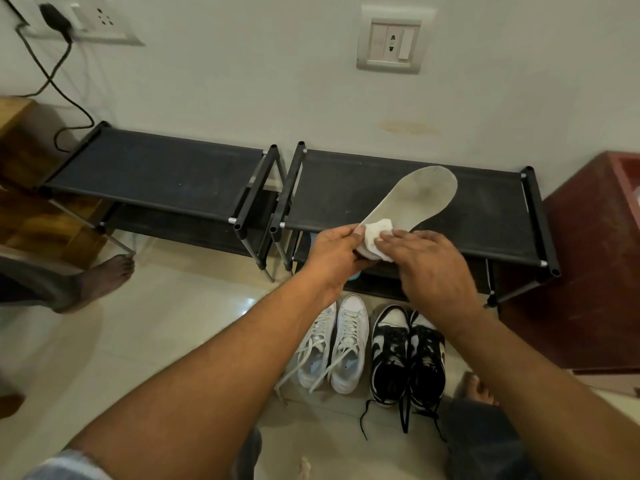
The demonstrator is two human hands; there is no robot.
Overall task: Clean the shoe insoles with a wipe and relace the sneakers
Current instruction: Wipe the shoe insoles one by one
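While the grey insole (422,195) is held over a black rack (491,216), the left hand (334,252) curls round its heel and the right hand (433,268) presses a white wipe (375,233) on it with flat, close fingers. 4 sneakers (346,344) sit on shiny floor tiles (173,323).

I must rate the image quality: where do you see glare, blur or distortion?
Head view: a glare patch on the floor beside the white sneakers; wide-angle bending bows the shoe racks; the right hand is slightly motion-blurred, the insole sharper.
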